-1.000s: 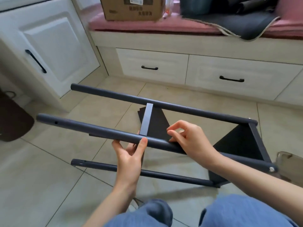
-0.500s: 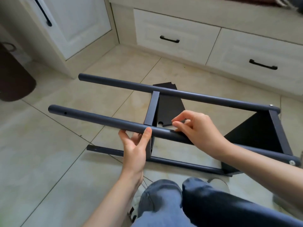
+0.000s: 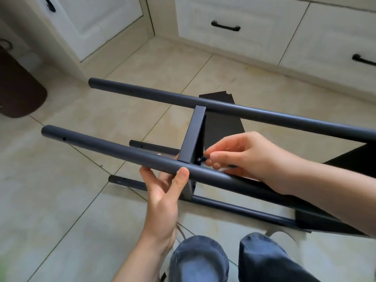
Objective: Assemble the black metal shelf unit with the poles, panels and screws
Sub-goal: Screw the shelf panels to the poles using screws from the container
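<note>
Tiled floor, left hand gripping pole

The floor is pale beige tile with thin dark grout lines. Beyond it, along the top, stands a run of cream drawers, each with a black handle. Left of the drawers a cupboard door meets them at a corner, with its own black handle at the upper left. A dark brown rounded thing, perhaps a mat or bin, lies on the floor left of the cupboard. Blue-jeaned knees rise from the bottom edge.
</note>
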`<state>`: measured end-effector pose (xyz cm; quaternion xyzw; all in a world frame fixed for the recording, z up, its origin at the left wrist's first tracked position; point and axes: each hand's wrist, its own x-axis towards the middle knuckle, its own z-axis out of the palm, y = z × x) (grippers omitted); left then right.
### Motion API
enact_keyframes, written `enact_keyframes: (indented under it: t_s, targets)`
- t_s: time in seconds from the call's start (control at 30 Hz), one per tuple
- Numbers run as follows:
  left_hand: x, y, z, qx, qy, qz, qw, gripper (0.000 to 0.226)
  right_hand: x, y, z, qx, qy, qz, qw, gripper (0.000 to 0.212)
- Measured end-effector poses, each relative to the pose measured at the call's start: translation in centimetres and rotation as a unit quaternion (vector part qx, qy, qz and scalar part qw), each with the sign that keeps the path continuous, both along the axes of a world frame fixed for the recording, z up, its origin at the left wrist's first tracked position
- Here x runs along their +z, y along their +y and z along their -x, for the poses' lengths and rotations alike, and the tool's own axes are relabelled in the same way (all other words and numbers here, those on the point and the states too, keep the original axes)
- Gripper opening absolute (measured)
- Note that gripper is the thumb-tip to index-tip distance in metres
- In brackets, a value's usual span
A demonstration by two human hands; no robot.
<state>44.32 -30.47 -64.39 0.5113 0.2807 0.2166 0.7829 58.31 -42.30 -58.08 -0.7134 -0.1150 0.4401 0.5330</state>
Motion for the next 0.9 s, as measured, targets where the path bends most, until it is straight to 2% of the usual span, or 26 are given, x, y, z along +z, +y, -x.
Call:
enact_keyframes:
  t_s: [0.23,0.43,0.5,0.6,0.73,0.9]
  targets:
    - [-0.7,1.0,-0.3,-0.010,0.015,-0.002,1.000,0.069,-1.7,2.0,-2.2,0.039,0.229,-0.010,0.972,0.012]
    - [-0.6,2.5,-0.4,-0.095,0.035,0.014,0.995,0.094,-2.3,4.0,-2.4,0.054,0.273,-0.029,0.960,0.008]
    - [-0.5,2.1,-0.4,-0.075,0.041,0.032,0.996,0.090,-2.6,4.1,-2.1,0.048,0.274,-0.040,0.960,0.009]
    - [-0.7,1.7,-0.2,-0.052,0.043,0.038,0.997,0.067,-3.0,4.0,-2.0,0.055,0.279,-0.052,0.957,0.011]
    - [-0.8,1.0,0.0,-0.037,0.035,0.037,0.998,0.073,-3.3,3.9,-2.3,0.067,0.285,-0.049,0.955,0.010]
    - [-0.9,0.4,-0.4,-0.010,0.027,0.035,0.999,0.065,-3.6,3.8,-2.6,0.083,0.313,-0.038,0.945,0.005]
